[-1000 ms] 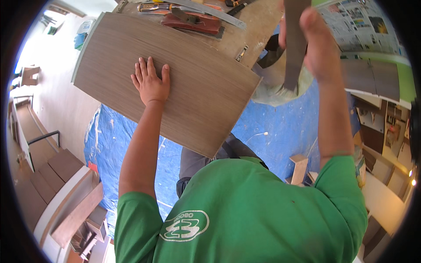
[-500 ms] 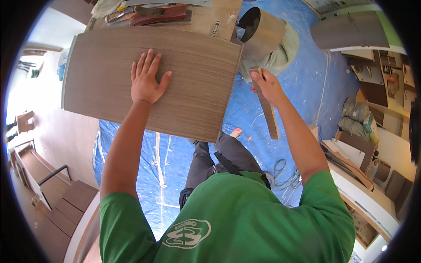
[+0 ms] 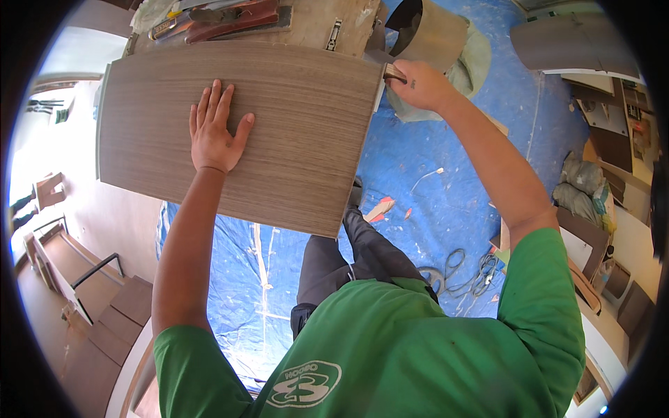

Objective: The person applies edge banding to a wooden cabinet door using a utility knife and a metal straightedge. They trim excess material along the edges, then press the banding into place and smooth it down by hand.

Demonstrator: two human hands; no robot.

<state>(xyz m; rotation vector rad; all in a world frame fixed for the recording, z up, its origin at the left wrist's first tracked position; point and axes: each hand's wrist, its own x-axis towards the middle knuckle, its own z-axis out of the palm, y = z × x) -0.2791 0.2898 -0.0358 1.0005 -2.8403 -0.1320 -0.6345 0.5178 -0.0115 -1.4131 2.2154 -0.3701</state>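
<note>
The left hand [image 3: 214, 132] lies flat and open, fingers spread, palm down on the wood-grain board [image 3: 279, 167], a little left of the board's middle. The right hand [image 3: 417, 83] is closed at the board's far right corner, pinching the end of a thin dark strip [image 3: 393, 72] against that edge. The board rests tilted across a workbench [image 3: 313, 24], whose bare top shows just beyond the board's far edge.

On the bench beyond the board lie reddish-brown hand tools [image 3: 233, 15] and a small metal latch [image 3: 334, 33]. Just beyond the right hand, off the board's corner, stands a curled roll of edging strip [image 3: 435, 31], close to the knuckles.

Below the board and to its right, a blue tarp [image 3: 446, 167] covers the floor, speckled with white. A wood scrap [image 3: 380, 207] lies on it near the board's near right corner, and a tangle of cable [image 3: 463, 268] lies farther right. The person's dark trousers [image 3: 341, 258] and green shirt [image 3: 390, 348] fill the space beneath the board's near edge. To the board's left, steps [image 3: 90, 279] descend.
</note>
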